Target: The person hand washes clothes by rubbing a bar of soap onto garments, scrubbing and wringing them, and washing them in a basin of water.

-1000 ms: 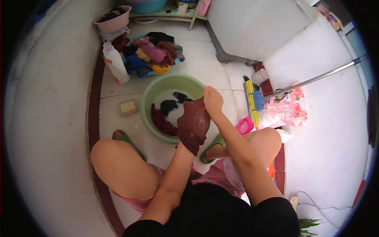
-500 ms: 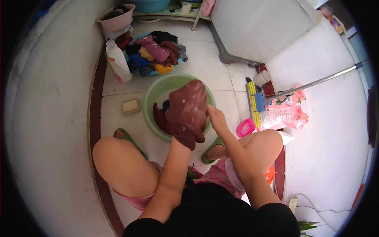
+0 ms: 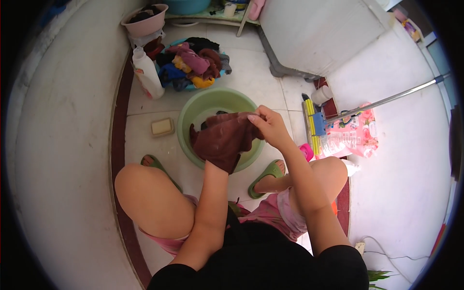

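A wet brown garment (image 3: pixel 224 137) is draped over my left hand, which is inside it, so its fingers are hidden. My left forearm (image 3: pixel 215 186) comes out of the garment's near edge. At the garment's far right end, my right hand (image 3: pixel 270 126) pinches the cloth between thumb and fingers. Both hands are over a light green basin (image 3: pixel 186 104) on the floor. Dark cloth (image 3: pixel 194 133) lies in the basin, partly covered by the garment.
Left of the basin sits a soap bar in a dish (image 3: pixel 162 127). Beyond it stand a white bottle (image 3: pixel 147 75) and a blue basin heaped with clothes (image 3: pixel 195 65). To the right are a mop (image 3: pixel 316 123), a pink plastic item (image 3: pixel 306 152) and a pink bag (image 3: pixel 360 133).
My right hand has moved up and now grips the garment's far end, pulling it to the right. The garment has dropped lower and turned from upright toward sideways.
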